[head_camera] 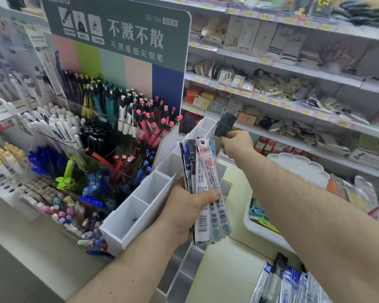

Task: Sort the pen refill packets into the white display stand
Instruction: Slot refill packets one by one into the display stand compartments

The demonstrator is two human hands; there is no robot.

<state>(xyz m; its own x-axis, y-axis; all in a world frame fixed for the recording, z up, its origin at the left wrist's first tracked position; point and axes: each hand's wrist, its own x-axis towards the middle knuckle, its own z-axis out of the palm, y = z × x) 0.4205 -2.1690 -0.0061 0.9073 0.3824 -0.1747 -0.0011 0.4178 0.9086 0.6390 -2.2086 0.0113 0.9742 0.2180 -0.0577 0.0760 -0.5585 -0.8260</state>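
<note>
Lower right: loose packets (289, 285) lie on the counter. Centre: the left hand (184, 206) grips a fanned bundle (206, 182) over the white stand (140, 206). Above, the right hand (236, 143) pinches a dark packet (224, 124) beside the stand's top compartment.

pen racks (109, 119), stocked shelves (282, 84)
</note>
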